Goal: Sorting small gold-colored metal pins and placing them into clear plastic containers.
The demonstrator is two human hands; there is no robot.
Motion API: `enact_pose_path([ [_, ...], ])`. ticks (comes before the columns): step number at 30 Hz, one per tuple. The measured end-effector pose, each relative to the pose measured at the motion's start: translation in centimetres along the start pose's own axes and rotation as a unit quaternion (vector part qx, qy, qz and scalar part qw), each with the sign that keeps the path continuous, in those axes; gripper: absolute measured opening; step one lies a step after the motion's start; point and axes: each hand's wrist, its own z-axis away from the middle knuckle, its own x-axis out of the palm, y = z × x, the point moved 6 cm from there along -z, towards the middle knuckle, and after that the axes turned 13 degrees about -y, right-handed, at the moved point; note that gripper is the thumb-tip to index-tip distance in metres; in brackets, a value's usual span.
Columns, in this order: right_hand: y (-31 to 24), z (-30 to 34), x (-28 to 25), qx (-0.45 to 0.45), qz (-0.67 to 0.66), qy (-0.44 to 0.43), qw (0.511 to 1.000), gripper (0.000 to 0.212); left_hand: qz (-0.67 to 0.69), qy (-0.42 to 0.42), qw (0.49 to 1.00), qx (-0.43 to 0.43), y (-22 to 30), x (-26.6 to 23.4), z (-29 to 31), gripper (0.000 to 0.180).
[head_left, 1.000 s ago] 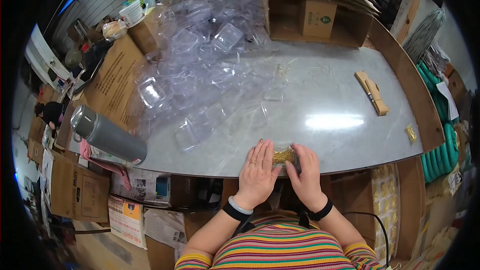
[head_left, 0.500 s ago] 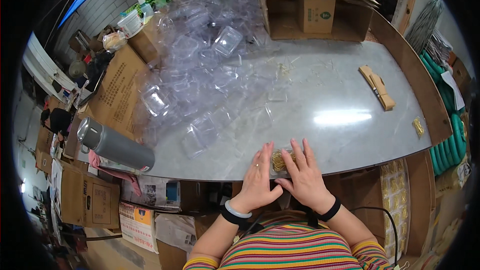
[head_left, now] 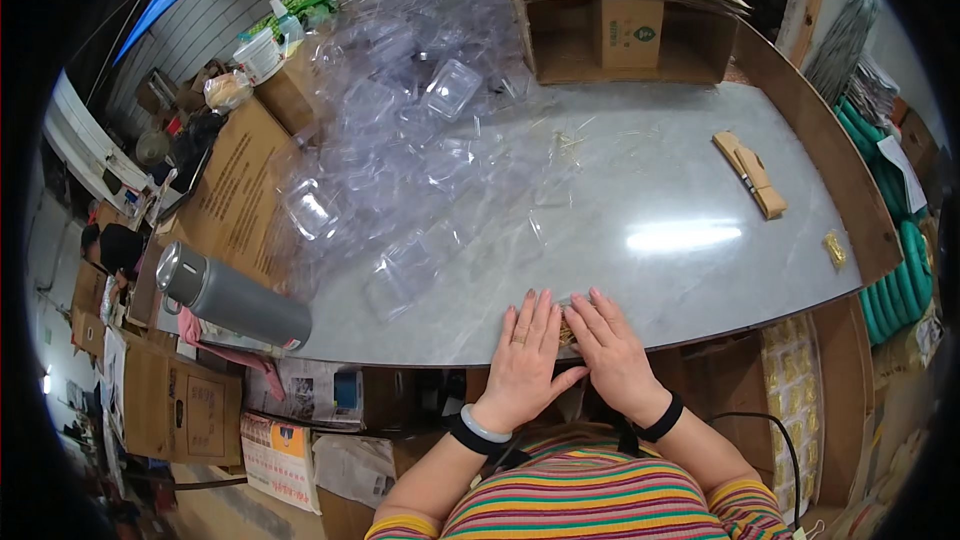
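At the near edge of the table, a small clear plastic box with gold-coloured pieces (head_left: 567,333) in it lies mostly covered by my hands. My left hand (head_left: 526,345) rests over its left side, fingers stretched out and the thumb pointing toward the right hand. My right hand (head_left: 611,353) lies over its right side with straight fingers close together. Just a narrow strip of the gold pieces shows in the gap between the hands; whether the box's lid is closed is hidden.
A heap of clear plastic boxes (head_left: 400,130) fills the table's left and back. A grey bottle (head_left: 245,300) lies at the left edge. Toward the right are folded brown cardboard (head_left: 750,175) and a small gold bundle (head_left: 835,250). A cardboard box (head_left: 690,45) stands at the back.
My left hand has shifted slightly right and spread its fingers over the box. My right fingers have come closer together, and less of the gold pieces shows.
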Motion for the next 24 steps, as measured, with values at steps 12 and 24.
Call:
enact_pose_path([
  [12, 0.8, -0.7, -1.3, 0.034, 0.010, -0.052, 0.998, 0.063, 0.059, -0.018, 0.997, 0.038, -0.4, -0.5, -1.5, 0.093],
  [24, 27.6, -11.7, -8.3, 0.216, -0.107, -0.059, 0.969, 0.071, 0.018, -0.007, 1.000, 0.012, -0.4, -0.1, -2.9, 0.077],
])
